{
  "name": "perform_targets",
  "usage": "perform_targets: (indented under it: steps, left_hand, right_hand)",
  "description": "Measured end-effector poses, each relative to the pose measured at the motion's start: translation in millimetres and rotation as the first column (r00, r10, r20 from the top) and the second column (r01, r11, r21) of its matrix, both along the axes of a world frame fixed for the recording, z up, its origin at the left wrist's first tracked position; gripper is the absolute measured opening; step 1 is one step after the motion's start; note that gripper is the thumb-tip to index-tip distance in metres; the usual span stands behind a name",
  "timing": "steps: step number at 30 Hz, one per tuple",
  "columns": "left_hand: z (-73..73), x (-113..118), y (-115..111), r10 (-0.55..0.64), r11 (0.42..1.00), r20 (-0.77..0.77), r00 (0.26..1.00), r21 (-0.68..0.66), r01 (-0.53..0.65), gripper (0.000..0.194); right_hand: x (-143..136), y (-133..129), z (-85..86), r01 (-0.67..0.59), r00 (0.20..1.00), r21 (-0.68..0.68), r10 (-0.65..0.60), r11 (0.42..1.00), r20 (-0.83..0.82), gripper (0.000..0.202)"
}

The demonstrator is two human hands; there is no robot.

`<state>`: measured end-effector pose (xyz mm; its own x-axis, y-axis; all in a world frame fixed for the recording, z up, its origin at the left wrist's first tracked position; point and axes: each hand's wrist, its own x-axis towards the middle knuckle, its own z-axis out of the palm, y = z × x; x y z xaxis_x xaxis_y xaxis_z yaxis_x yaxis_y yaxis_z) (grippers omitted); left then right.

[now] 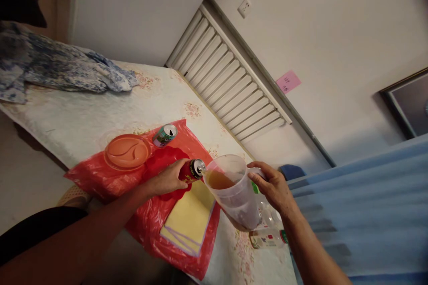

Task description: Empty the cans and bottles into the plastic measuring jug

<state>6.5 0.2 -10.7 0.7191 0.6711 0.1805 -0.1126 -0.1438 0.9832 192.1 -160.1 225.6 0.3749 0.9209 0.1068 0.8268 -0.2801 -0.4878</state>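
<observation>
My left hand (170,180) is wrapped round a red and gold drink can (191,172), tipped so its open top meets the rim of a clear plastic pitcher (236,193). Brownish liquid (219,181) shows inside the pitcher. By its handle, my right hand (272,185) grips the pitcher, which is tilted toward the can. Beneath the left hand lies a red dish (160,160), partly hidden by the hand. A folded yellow cloth (189,218) is spread below the can on a red plastic sheet (140,227).
An opened green can (165,136) and an orange lid (127,151) stand on the sheet. Bottles (267,238) lie right of the pitcher. Patterned fabric (67,64) rests on the floral tablecloth (157,91). Behind are a white radiator (227,75) and a blue curtain (368,205).
</observation>
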Motion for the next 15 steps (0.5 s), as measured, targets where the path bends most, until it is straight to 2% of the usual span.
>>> perform_targets:
  steps: [15]
  left_hand:
    - [4.2, -2.9, -1.4, 0.004, 1.0, 0.009, 1.0, -0.006, -0.003, 0.066]
  right_hand:
    - [-0.7, 0.3, 1.8, -0.001, 1.0, -0.014, 0.001, 1.0, -0.012, 0.039]
